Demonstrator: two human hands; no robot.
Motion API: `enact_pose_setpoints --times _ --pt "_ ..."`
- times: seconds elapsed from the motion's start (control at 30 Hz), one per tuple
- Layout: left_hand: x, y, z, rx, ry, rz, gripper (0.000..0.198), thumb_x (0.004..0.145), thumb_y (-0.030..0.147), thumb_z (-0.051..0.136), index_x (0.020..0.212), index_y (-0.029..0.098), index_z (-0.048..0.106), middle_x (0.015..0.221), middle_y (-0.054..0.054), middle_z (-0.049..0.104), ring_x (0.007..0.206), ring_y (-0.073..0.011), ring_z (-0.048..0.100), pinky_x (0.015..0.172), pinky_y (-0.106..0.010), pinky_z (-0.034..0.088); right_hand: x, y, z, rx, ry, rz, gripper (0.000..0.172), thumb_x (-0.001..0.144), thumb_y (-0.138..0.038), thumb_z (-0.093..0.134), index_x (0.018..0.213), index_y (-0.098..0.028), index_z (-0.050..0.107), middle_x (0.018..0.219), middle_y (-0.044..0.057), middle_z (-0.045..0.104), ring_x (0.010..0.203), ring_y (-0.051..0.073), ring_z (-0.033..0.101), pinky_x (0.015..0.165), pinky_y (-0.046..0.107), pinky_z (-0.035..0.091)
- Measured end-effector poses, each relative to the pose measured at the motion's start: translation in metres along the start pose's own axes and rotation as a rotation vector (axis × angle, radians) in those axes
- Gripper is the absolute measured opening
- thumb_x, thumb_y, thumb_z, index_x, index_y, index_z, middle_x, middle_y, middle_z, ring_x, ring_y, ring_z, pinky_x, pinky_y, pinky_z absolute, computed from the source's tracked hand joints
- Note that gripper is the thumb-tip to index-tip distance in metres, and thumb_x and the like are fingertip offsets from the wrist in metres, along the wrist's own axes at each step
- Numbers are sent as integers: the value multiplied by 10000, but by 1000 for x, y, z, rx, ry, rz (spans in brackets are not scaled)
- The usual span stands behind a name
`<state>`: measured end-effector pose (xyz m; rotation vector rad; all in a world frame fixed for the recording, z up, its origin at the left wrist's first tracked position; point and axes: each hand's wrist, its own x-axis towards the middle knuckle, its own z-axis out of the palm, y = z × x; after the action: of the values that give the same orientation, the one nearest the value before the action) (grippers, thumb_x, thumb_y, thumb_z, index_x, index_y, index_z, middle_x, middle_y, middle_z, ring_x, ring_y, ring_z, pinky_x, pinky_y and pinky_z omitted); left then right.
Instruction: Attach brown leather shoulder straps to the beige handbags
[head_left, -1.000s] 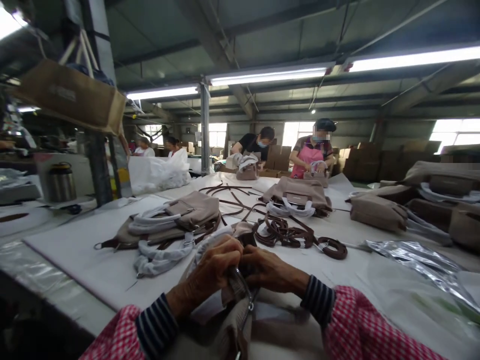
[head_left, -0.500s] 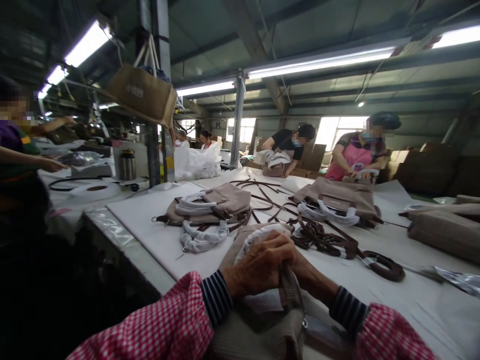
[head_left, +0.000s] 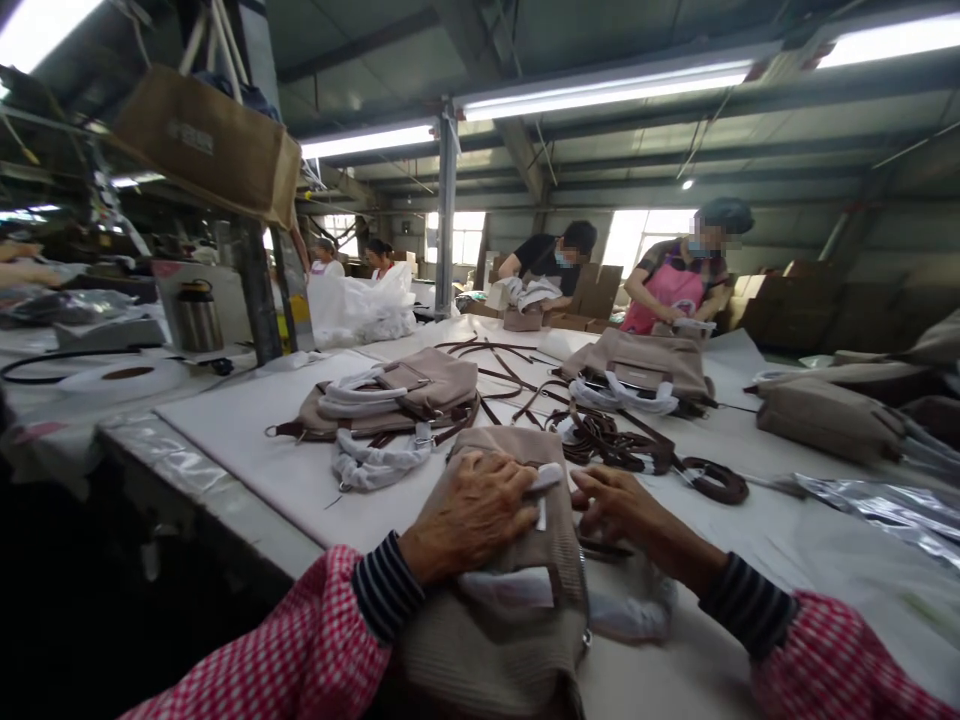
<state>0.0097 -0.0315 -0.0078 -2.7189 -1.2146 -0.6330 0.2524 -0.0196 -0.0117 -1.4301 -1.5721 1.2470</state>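
A taupe handbag (head_left: 495,610) lies on the white table (head_left: 247,450) right in front of me, with white paper wrapping showing at its top and side. My left hand (head_left: 472,510) lies flat on top of the bag, fingers spread toward a white paper-wrapped piece (head_left: 544,480). My right hand (head_left: 611,505) rests just right of the bag on the table, fingers loosely curled near a dark strap; nothing clear shows in it.
More taupe handbags (head_left: 397,400) (head_left: 637,365) with white-wrapped handles lie further back. Brown leather straps (head_left: 622,445) are heaped in the middle. Silver plastic bags (head_left: 885,505) lie at right. Two people (head_left: 675,285) work at the far end. A metal flask (head_left: 196,315) stands at left.
Both hands were clasped together on the bag's top; now they have parted, the left flattened on the bag and the right moved off to its right side.
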Motion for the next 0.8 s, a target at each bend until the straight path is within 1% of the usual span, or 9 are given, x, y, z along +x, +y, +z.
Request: enact_pose_setpoints --times 0.07,0.17,0.27,0.33,0.43,0.5,0.57,0.67,0.8 --pt "-1 4 7 51 -31 20 287 1028 351 551 1293 243 568 1254 -73 667 1263 -283 549 1109 -523 344 0 -2 5 112 -31 59 520 885 -668 634 1042 -172 649 864 41 667 650 122 622 501 192 415" --pt "0 5 8 37 -15 -4 327 1017 360 561 1319 235 550 1280 -81 653 1267 -294 541 1113 -542 348 4 -2 10 145 -17 120 468 892 -626 674 963 -166 624 794 14 647 568 83 581 442 152 336" --pt "-2 1 6 -89 28 -63 413 973 389 633 1348 244 539 1317 -73 640 1289 -283 531 1139 -517 355 13 -1 14 195 -62 209 399 919 -531 686 835 -155 584 669 -5 610 477 68 525 396 153 276" --pt "-3 -4 5 -195 49 -132 467 932 391 688 1352 239 551 1326 -77 638 1304 -284 529 1143 -501 369 18 0 19 297 -105 242 378 931 -485 680 785 -152 577 599 -19 580 442 63 488 401 160 313" --pt "-4 -12 8 -339 102 -221 504 888 388 731 1347 237 588 1305 -86 651 1281 -298 549 1130 -505 390 19 -3 27 457 -221 135 273 863 -380 774 919 -142 653 733 16 692 575 100 621 569 203 502" --pt "-3 -17 11 -441 149 -240 470 889 403 721 1321 246 624 1274 -79 672 1226 -291 584 1104 -485 419 17 -5 31 492 -294 28 375 783 -304 843 1080 -145 678 918 57 758 754 155 714 766 282 573" --pt "-2 -19 11 -557 190 -264 429 900 421 701 1290 248 654 1257 -70 692 1181 -276 613 1067 -444 453 14 -6 34 497 -340 -15 479 754 -289 860 1168 -140 671 1022 92 771 859 201 743 887 354 573" --pt "2 -17 3 -704 264 -313 353 917 439 677 1209 241 700 1233 -56 715 1158 -258 637 1031 -389 474 11 -10 40 528 -345 -3 532 749 -260 831 1236 -142 649 1037 107 777 888 236 754 898 394 577" --pt "11 -26 -21 -795 327 -276 320 972 473 591 1110 215 721 1104 -37 751 1021 -216 682 900 -310 514 15 -29 42 508 -191 -31 559 672 -149 793 1212 -150 650 935 80 782 742 212 738 738 331 588"
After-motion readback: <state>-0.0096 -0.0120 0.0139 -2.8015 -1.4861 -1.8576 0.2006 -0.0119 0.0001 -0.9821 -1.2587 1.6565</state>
